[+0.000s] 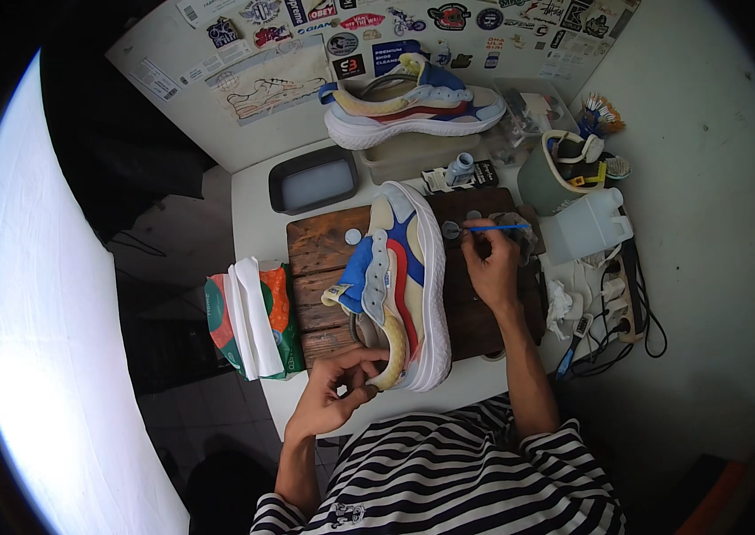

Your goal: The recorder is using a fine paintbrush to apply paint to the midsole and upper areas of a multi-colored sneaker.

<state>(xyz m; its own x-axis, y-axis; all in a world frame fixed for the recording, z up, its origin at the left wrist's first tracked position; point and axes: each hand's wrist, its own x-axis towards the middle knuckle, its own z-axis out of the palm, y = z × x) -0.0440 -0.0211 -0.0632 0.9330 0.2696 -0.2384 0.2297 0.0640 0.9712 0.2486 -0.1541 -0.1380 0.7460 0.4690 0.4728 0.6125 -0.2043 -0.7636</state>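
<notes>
Workpiece: multicolour shoe (404, 267), lying on its side on wooden board (319, 285), atop white worktop (386, 412). Side panel w/ red stripe faces up; sole faces R, tongue and eyelets L. Orientation: toe points away from operator, heel toward operator; long axis runs near-to-far, far end canted slightly L. Heel overhangs board's near edge.

L hand (337, 392): fingers pinched on heel collar (391, 358), prob. to steady shoe and keep panel up. R hand (495, 272): fingers closed on thin blue brush (504, 227), tip at small round dish (451, 230); contact, cannot tell. Dish sits just R of sole, presumably for short brush travel. 2nd shoe (422, 111) rests on plastic tub (386, 165) beyond board, prob. to free up work area.
</notes>
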